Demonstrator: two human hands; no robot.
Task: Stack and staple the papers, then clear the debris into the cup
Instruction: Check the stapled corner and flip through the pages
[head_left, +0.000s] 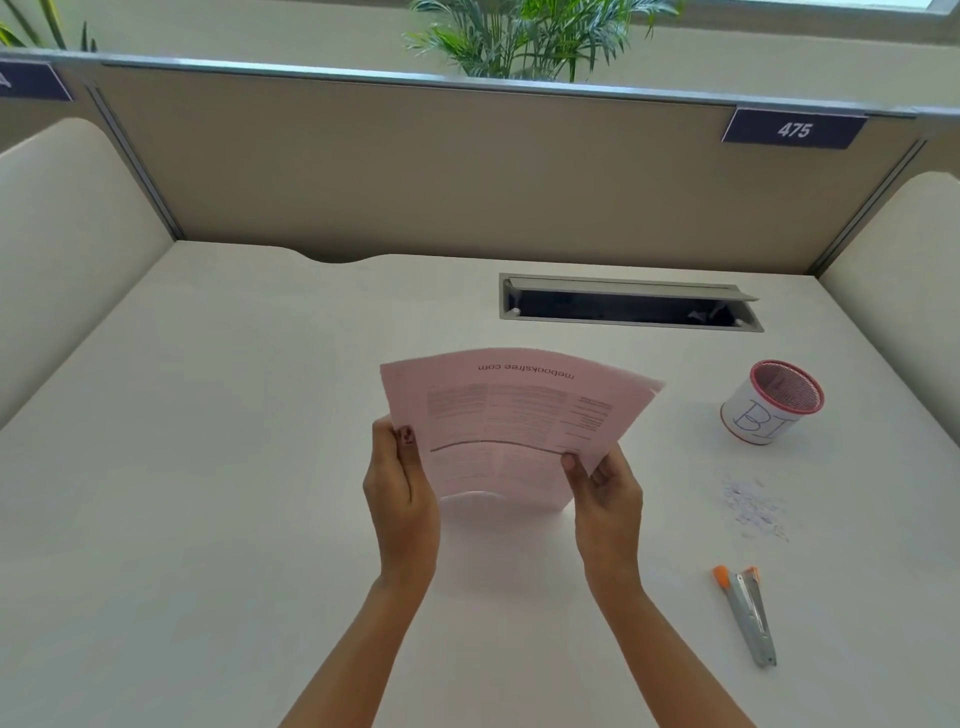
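**Both hands (400, 488) (605, 499) square up the pink papers (519, 415); stapler (750, 618) lies off to the right**

Forearms reach in from the desk's (208, 467) near edge, and each hand pinches one lower side of the papers. The left thumb (406, 435) and right thumb (570, 461) press on the printed face. The other fingers curl behind the papers, mostly out of sight.

The papers stand on end over the middle of the desk, bowed towards the camera, with their print upside down. At the top right corner the edges fan a little, so the stack does not look flush yet. I cannot tell whether the bottom edge touches the desk or hangs just above it. The number of sheets is also unclear.

The stapler lies well apart from the papers, near the desk's right edge and closer to the near edge than the hands are. Its long axis runs roughly from near to far, with the orange-tipped end pointing away. The right hand is the nearer one, so it would probably make that reach once the edges are lined up.

Beyond the stapler, a pale scatter of debris (753, 506) lies along the same edge, faint and hard to pick out. Farther back stands the red mesh cup (771, 402). Its white label curves out of view.
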